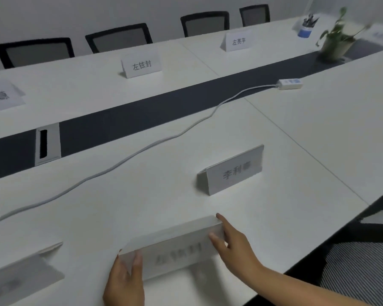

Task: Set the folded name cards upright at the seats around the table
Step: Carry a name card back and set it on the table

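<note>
A folded white name card (175, 248) stands like a tent near the front edge of the white table (307, 140). My left hand (125, 281) pinches its left end and my right hand (232, 241) grips its right end. Another name card (232, 171) stands upright further in, to the right. A third folded card (20, 274) sits at the front left, partly cut off by the frame edge. Across the table, name cards stand at far seats: one at the left edge (0, 96), one in the middle (142, 65), one further right (238, 41).
A white power strip (290, 83) lies by the dark centre strip (142, 113), its cable (124, 160) trailing diagonally to the left edge. A cable hatch (47, 146), a potted plant (336, 38) and a pen cup (305, 26) sit along the table. Black chairs (119, 37) line the far side; a striped chair seat (360, 268) is at my right.
</note>
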A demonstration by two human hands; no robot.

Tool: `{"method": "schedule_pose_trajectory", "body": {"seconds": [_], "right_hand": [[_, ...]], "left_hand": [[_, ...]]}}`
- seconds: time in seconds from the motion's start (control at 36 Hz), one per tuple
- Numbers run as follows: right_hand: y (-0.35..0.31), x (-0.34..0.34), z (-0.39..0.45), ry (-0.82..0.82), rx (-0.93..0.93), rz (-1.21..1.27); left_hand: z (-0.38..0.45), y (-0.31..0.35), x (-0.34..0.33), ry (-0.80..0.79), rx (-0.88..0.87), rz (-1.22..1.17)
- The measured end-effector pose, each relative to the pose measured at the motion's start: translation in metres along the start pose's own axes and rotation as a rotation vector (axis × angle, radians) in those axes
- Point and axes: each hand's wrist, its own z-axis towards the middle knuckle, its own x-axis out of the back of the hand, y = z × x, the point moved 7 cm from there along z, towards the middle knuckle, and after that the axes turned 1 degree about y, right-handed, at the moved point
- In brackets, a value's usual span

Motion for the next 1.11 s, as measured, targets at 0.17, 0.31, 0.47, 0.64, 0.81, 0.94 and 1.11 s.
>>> {"method": "schedule_pose_trajectory", "body": {"seconds": [0.17, 0.31, 0.47, 0.64, 0.81, 0.94, 1.11], "right_hand": [[-0.019, 0.09, -0.019, 0.283, 0.098, 0.044], [-0.003, 0.192, -0.058, 0.544, 0.149, 0.096], [0.056, 0.306, -0.147, 0.812, 0.166, 0.203], [0.127, 0.39, -0.237, 0.971, 0.186, 0.235], [0.217, 0.445, -0.306, 1.11, 0.068, 0.288], [0.293, 0.482, -0.326, 1.183, -0.035, 0.352], [0.376, 0.533, -0.321, 1.257, -0.151, 0.407]], "left_hand": [[-0.028, 0.051, -0.05, -0.068, -0.097, -0.081], [-0.092, 0.105, -0.118, -0.245, -0.26, -0.062], [-0.218, 0.139, -0.189, -0.44, -0.444, -0.052], [-0.351, 0.146, -0.234, -0.56, -0.5, -0.15], [-0.454, 0.127, -0.287, -0.746, -0.539, -0.1], [-0.511, 0.095, -0.357, -0.912, -0.523, -0.05], [-0.558, 0.06, -0.449, -1.016, -0.455, 0.004]]}}
